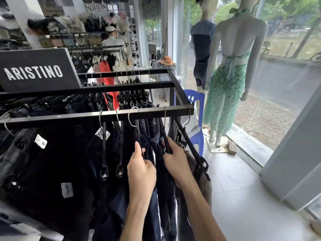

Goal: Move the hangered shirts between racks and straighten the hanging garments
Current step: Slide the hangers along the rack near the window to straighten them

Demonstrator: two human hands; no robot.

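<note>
Left hand, lower centre: fingers curled, pinching a dark navy garment near its hanger. Right hand just beside it: closed around a black clip hanger. Both forearms reach up from the bottom edge, wrists slightly raised. Garments hang from the near rail across mid-frame. Judgement: spread the two hangers apart along the rail, keep the hooks seated, then smooth the fabric downward.

- To my right, daylight comes through the shop window.
- Two mannequins face it.
- A blue plastic chair stands on the pale tiled floor.
</note>
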